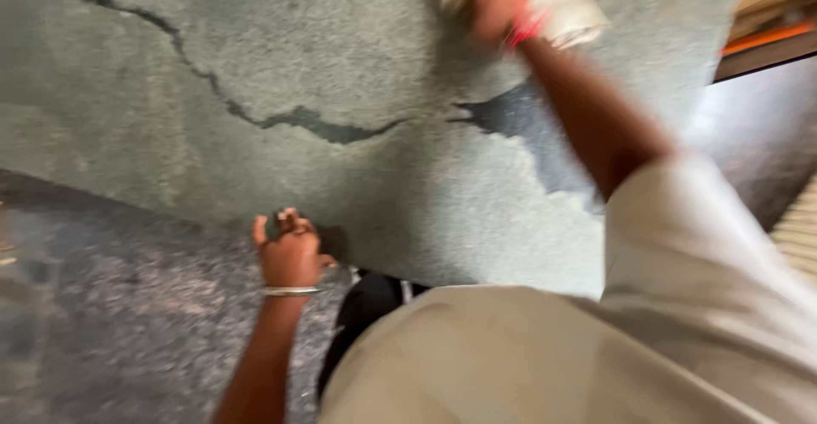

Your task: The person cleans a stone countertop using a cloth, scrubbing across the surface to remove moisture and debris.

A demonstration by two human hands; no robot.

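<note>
Item: my left hand (289,254), low in the view, fingers curled together and clamped on the near edge of a grey-green stone slab (340,75); a thin metal bangle (289,290) sits on that wrist. Item: my right hand (502,7), stretched out to the far top of the view, arm fully extended over the slab, pressing a white cloth (566,11) against the surface; the hand is heavily blurred, the fingers appear closed on the cloth, though how tightly I cannot tell. A red band (526,31) shows at that wrist. Item: the slab itself, broad and speckled, filling most of the upper view, with a dark crack line (213,83) winding from the top left toward the middle and a darker patch (519,122) just beneath my right forearm. Item: a darker mottled floor (111,322) below the slab's near edge, beside my left arm. Item: my pale, cream-coloured garment (596,347), filling the lower right. Item: an orange strip (770,37) at the top right corner, past the slab's edge, too blurred to identify.
</note>
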